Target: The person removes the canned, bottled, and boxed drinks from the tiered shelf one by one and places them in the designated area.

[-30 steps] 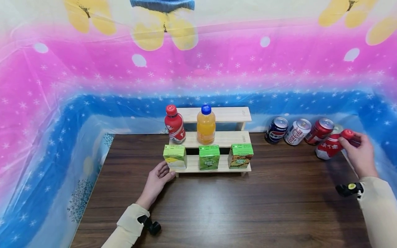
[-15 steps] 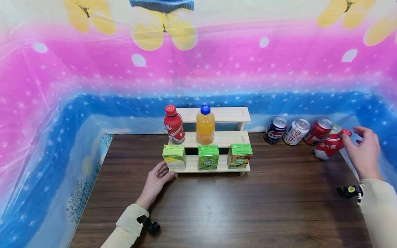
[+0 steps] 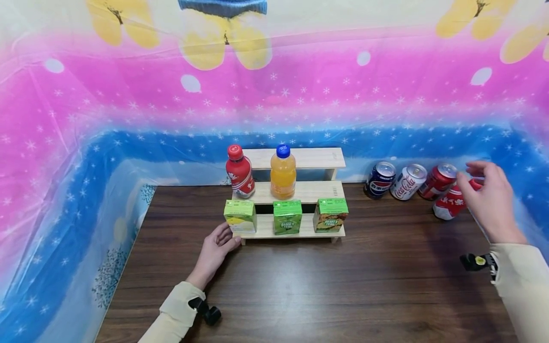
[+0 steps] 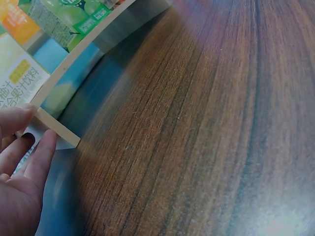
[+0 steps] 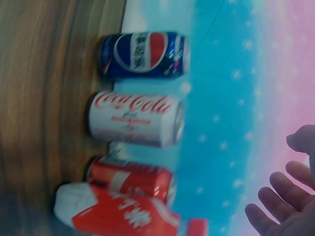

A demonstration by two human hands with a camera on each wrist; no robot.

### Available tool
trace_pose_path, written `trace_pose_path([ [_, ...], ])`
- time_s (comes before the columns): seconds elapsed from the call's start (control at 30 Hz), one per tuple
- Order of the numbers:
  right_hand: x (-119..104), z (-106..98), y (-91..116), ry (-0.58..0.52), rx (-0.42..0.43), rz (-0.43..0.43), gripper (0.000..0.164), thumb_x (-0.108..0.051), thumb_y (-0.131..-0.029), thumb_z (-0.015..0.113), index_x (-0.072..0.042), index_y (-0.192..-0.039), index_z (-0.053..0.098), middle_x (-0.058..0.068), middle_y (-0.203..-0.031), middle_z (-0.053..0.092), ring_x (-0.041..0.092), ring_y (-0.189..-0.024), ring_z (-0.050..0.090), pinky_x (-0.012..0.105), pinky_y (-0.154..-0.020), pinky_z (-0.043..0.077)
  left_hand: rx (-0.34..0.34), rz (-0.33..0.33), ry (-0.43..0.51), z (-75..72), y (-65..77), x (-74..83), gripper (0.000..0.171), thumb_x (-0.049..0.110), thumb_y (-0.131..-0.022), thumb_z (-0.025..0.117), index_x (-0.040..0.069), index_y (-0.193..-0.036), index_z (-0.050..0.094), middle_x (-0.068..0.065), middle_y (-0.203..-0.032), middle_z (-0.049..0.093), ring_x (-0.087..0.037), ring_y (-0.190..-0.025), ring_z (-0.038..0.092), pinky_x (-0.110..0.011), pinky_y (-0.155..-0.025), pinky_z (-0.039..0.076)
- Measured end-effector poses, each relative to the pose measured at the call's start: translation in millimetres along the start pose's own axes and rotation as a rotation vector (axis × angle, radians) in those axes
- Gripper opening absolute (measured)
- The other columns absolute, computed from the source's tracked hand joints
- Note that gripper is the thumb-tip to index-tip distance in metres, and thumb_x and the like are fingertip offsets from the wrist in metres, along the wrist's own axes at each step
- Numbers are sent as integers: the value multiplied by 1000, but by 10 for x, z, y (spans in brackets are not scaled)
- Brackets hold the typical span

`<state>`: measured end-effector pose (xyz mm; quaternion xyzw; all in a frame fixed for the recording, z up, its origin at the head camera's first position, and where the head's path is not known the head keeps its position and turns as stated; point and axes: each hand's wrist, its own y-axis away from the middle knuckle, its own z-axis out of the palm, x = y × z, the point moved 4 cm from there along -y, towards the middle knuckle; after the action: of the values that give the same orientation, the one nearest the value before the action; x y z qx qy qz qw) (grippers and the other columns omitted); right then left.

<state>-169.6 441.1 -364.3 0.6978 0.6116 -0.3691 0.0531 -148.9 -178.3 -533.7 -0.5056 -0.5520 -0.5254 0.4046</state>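
My left hand [image 3: 216, 247] holds the left end of a three-tier wooden display stand [image 3: 309, 232], its thumb by the front corner. In the left wrist view, my fingertips [image 4: 47, 142] lie at the stand's end board, close to a yellow-green juice box [image 3: 240, 218]. On the right, my right hand [image 3: 489, 202] has its fingers apart and holds nothing. It overlaps a red-and-white bottle [image 3: 449, 202] in the head view; in the right wrist view, that bottle [image 5: 128, 211] stands apart from the hand. Beside it are a red can [image 3: 437, 183], a white Coca-Cola can [image 3: 409, 183] and a dark blue Pepsi can [image 3: 380, 181].
A green juice box [image 3: 287, 219] and a green-and-brown one [image 3: 330, 218] stand on the lowest tier. Higher up are another red bottle [image 3: 240, 174] and an orange juice bottle [image 3: 283, 176]. A patterned cloth [image 3: 300, 109] rises behind the dark wooden table [image 3: 300, 286].
My right hand has let go of the red-and-white bottle's cap, drawn back, then shifted left in front of it. The left hand keeps its place at the stand.
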Motion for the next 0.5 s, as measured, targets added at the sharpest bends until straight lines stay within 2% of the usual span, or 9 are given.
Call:
trace_pose_path([
  [0.17, -240, 17, -21, -2, -11, -57, 49, -32, -104, 62, 0, -141, 55, 20, -133, 57, 19, -108, 54, 3, -84, 36, -6, 1, -10, 5, -2, 8, 60, 8, -101, 70, 3, -155, 44, -23, -150, 55, -33, -139, 52, -21, -100, 49],
  [0.33, -447, 67, -14, -32, -34, -103, 45, -25, -103, 64, 2, -138, 57, 22, -132, 57, -3, -103, 48, 0, -78, 33, -8, 4, -27, 7, 0, 18, 60, 10, -101, 70, 3, -155, 44, -22, -150, 55, -32, -139, 52, -23, -101, 49],
  [0.4, -529, 93, -5, -46, -51, -110, 44, -25, -103, 64, 2, -139, 58, 22, -133, 57, 0, -104, 51, -2, -78, 34, -9, 4, -32, 6, 1, 17, 60, 11, -101, 70, 4, -155, 44, -22, -150, 55, -32, -139, 52, -24, -101, 49],
  [0.47, -615, 122, 2, -56, -74, -112, 45, -26, -104, 64, 0, -140, 57, 21, -133, 57, 9, -107, 56, -4, -79, 34, -9, 5, -34, 4, 1, 13, 60, 11, -101, 70, 4, -155, 45, -22, -149, 56, -32, -139, 52, -24, -101, 49],
  [0.5, -657, 138, 4, -63, -86, -111, 45, -27, -104, 64, -1, -140, 57, 20, -134, 57, 8, -107, 56, -4, -79, 35, -9, 4, -33, 2, 3, 11, 60, 11, -101, 70, 4, -155, 45, -21, -149, 56, -32, -138, 53, -24, -101, 49],
])
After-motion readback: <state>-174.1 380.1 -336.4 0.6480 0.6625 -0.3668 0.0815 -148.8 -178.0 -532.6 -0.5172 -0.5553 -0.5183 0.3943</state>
